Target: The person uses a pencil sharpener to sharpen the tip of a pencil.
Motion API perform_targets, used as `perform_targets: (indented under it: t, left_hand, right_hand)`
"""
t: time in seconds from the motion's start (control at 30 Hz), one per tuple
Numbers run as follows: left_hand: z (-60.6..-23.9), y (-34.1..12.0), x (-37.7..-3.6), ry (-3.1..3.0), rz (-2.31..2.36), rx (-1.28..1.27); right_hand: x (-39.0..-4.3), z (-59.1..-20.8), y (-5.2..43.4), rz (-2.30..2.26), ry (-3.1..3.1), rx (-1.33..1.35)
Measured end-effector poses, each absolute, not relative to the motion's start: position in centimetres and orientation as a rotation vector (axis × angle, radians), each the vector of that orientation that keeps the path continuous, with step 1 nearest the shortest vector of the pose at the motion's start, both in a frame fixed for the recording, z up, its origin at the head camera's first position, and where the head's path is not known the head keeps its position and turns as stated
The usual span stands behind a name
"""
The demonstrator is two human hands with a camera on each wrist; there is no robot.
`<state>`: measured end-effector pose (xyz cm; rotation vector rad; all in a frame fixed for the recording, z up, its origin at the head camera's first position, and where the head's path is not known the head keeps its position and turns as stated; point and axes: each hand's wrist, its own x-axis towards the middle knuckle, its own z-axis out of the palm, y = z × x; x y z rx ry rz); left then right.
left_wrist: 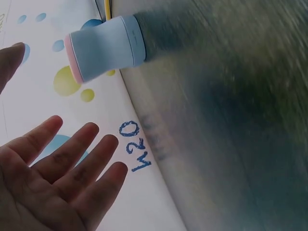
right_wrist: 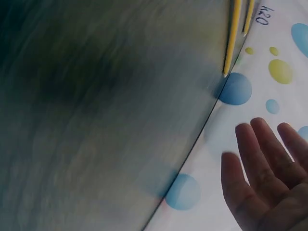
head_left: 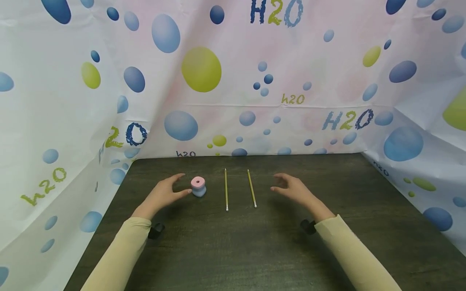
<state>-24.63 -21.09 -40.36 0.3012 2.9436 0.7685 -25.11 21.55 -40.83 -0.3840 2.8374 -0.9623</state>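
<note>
A small waisted pencil sharpener [head_left: 198, 190], light blue with a pink top and a dark hole in it, stands upright on the table toward the left. My left hand [head_left: 163, 195] is just left of it, fingers spread and thumb tip right at its side; the left wrist view shows the sharpener [left_wrist: 103, 48] beyond the loose fingers. Two yellow pencils lie right of the sharpener: a left pencil [head_left: 226, 190] and a slightly slanted right pencil [head_left: 251, 188], eraser ends toward me. Farther right, my right hand [head_left: 296, 191] hovers with relaxed fingers, holding nothing.
The dark wooden table [head_left: 233, 254] spreads out beneath both hands. A white sheet [head_left: 233, 93] printed with blue and green dots and H2O lettering hangs behind it and along both sides. Dark wrist mounts [head_left: 156, 231] sit below the sleeves.
</note>
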Motion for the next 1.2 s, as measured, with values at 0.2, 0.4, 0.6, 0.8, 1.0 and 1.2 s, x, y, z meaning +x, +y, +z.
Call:
perform_targets:
  t: [0.2,0.4,0.6,0.8,1.0,1.2]
  left_hand:
    - [-41.0,-20.9,-24.8,2.886,0.848,0.321]
    - [-41.6,-20.5,-25.0,2.866,0.907,0.325]
    - [-41.9,-20.0,-25.1,2.814,0.974,0.316]
    - [-42.2,-19.5,-25.4,2.774,1.035,0.297]
    - [-42.6,-19.0,-25.9,2.747,1.086,0.252]
    - [-42.9,-18.6,-26.2,2.745,1.104,0.225]
  right_hand:
    - [-25.4,-41.3,21.2,-1.092,2.725,-0.322]
    - [-25.8,-41.2,20.7,-1.174,2.593,-0.232]
    - [-26.2,-41.5,20.5,-1.262,2.469,-0.175]
    - [-26.9,-41.7,20.4,-1.366,2.335,-0.126]
    - [-27.7,-41.9,20.1,-1.449,2.233,-0.050]
    - [-28.3,-41.9,19.4,-1.477,2.177,-0.050]
